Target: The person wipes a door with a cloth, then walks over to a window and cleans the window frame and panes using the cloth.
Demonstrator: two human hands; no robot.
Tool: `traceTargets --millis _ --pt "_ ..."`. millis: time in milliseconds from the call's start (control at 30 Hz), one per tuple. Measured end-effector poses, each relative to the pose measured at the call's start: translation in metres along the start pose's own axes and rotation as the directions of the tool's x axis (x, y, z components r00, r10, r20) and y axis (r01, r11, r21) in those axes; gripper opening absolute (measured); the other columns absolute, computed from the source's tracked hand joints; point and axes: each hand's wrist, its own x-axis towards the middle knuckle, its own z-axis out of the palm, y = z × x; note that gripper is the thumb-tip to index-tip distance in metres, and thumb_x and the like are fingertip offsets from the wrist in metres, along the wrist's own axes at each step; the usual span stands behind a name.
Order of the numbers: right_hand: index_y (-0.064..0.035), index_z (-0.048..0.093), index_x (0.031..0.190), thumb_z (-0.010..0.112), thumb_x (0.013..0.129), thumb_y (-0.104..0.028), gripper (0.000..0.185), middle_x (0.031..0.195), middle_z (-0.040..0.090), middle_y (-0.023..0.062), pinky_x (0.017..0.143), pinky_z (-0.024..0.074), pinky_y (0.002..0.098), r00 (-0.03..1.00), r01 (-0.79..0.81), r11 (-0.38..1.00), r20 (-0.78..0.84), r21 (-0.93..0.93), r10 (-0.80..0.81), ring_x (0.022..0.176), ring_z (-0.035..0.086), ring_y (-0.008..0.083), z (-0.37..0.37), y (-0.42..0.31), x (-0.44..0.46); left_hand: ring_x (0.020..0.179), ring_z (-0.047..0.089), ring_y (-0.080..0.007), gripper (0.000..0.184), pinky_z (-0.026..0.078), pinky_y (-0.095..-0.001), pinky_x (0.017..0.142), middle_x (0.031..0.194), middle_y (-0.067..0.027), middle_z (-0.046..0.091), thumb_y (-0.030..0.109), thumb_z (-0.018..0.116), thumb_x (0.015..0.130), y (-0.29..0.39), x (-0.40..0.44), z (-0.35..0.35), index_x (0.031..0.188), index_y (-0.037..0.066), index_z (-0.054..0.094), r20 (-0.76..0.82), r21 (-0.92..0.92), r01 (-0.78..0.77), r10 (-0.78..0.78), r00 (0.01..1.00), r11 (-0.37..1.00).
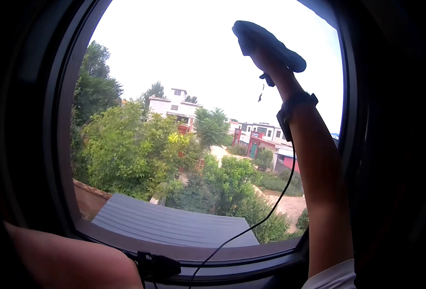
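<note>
My right arm reaches up across the window, and my right hand (262, 59) holds a dark cloth (273, 44) against or close to the upper part of the window pane (174, 53). The cloth hides most of the fingers. A black band with a small device (297, 108) sits round the right wrist, and a black cable (270, 212) hangs from it down past the sill. At the bottom left a bare part of a limb (78, 260) shows, with a black strapped device (157, 265) beside it. My left hand itself does not show.
A dark window frame (54, 144) surrounds the pane, with the sill (242, 269) along the bottom. Outside lie a grey corrugated roof (169, 221), green trees (126, 144) and several buildings (176, 106). The sides of the view are very dark.
</note>
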Motion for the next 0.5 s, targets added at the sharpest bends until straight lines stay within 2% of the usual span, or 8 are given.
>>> traceTargets --millis 133,167,200,233,267,367,400,500 --pt "-0.0059 0.057 0.099 0.043 0.106 -0.024 0.024 0.090 0.059 0.0027 0.082 0.0445 0.0321 0.947 -0.052 0.997 -0.320 -0.051 0.033 0.082 0.056 0.0159 -0.055 0.132 -0.038 0.151 0.020 -0.0305 0.056 0.015 -0.0482 0.123 0.159 -0.0173 0.030 0.034 0.040 0.097 -0.005 -0.008 -0.009 0.146 0.007 0.042 -0.009 -0.025 0.016 -0.016 1.000 1.000" --pt "-0.0032 0.058 0.126 0.054 0.099 -0.007 0.028 0.118 0.065 0.0154 0.103 0.0463 0.0346 0.973 -0.163 0.850 -0.223 -0.501 0.055 0.118 0.061 0.0252 -0.099 0.180 -0.043 0.151 0.020 -0.0305 0.056 0.015 -0.0481 0.123 0.159 -0.0173 0.030 0.035 0.040 0.097 -0.006 -0.009 -0.009 0.146 0.007 0.042 -0.011 -0.030 0.017 -0.017 1.000 0.999" --pt "-0.0024 0.060 0.103 0.053 0.097 -0.007 0.011 0.099 0.066 0.0111 0.077 0.0518 0.0367 0.946 -0.040 0.853 -0.296 -0.521 -0.136 0.091 0.065 0.0236 -0.118 0.230 -0.070 0.151 0.020 -0.0304 0.056 0.015 -0.0481 0.123 0.159 -0.0172 0.030 0.035 0.040 0.097 -0.005 -0.010 -0.008 0.146 0.007 0.041 -0.013 -0.034 0.015 -0.016 1.000 0.999" --pt "-0.0025 0.062 0.115 0.053 0.088 0.007 0.030 0.104 0.065 0.0130 0.100 0.0462 0.0323 0.980 -0.161 0.671 -0.195 -0.723 0.024 0.111 0.062 0.0252 -0.152 0.252 -0.090 0.151 0.020 -0.0304 0.056 0.015 -0.0480 0.123 0.159 -0.0172 0.030 0.035 0.039 0.097 -0.005 -0.010 -0.008 0.146 0.007 0.041 -0.013 -0.037 0.021 -0.021 1.000 0.999" --pt "-0.0035 0.064 0.116 0.052 0.084 0.008 0.036 0.114 0.067 0.0149 0.101 0.0455 0.0346 0.945 -0.322 0.598 -0.211 -0.734 0.250 0.117 0.061 0.0276 -0.164 0.252 -0.104 0.151 0.020 -0.0304 0.057 0.015 -0.0480 0.123 0.159 -0.0171 0.030 0.035 0.039 0.097 -0.006 -0.013 -0.008 0.146 0.007 0.041 -0.023 -0.037 0.031 -0.032 0.999 0.999" --pt "0.0017 0.073 0.101 0.057 0.077 -0.014 0.033 0.110 0.069 0.0278 0.096 0.0519 0.0426 0.743 -0.654 0.416 -0.437 -0.631 0.507 0.108 0.067 0.0401 -0.162 0.212 -0.123 0.150 0.020 -0.0304 0.057 0.015 -0.0479 0.123 0.160 -0.0169 0.030 0.036 0.039 0.097 -0.010 -0.013 -0.014 0.147 0.007 0.041 -0.033 -0.071 0.041 -0.043 0.999 0.997" --pt "0.0045 0.073 0.089 0.057 0.076 -0.024 0.035 0.096 0.069 0.0309 0.091 0.0546 0.0450 0.856 -0.498 0.591 -0.469 -0.635 0.218 0.097 0.069 0.0440 -0.156 0.221 -0.129 0.150 0.020 -0.0304 0.058 0.015 -0.0479 0.123 0.160 -0.0168 0.031 0.036 0.038 0.097 -0.011 -0.013 -0.015 0.147 0.007 0.041 -0.036 -0.082 0.042 -0.045 0.998 0.996" --pt "0.0045 0.073 0.088 0.055 0.079 -0.021 0.032 0.093 0.071 0.0294 0.089 0.0546 0.0474 0.877 -0.480 0.610 -0.338 -0.630 0.342 0.090 0.069 0.0435 -0.110 0.189 -0.107 0.150 0.021 -0.0303 0.058 0.015 -0.0477 0.123 0.160 -0.0167 0.031 0.037 0.038 0.097 -0.013 -0.018 -0.006 0.147 0.007 0.040 -0.044 -0.125 0.038 -0.044 0.998 0.991"
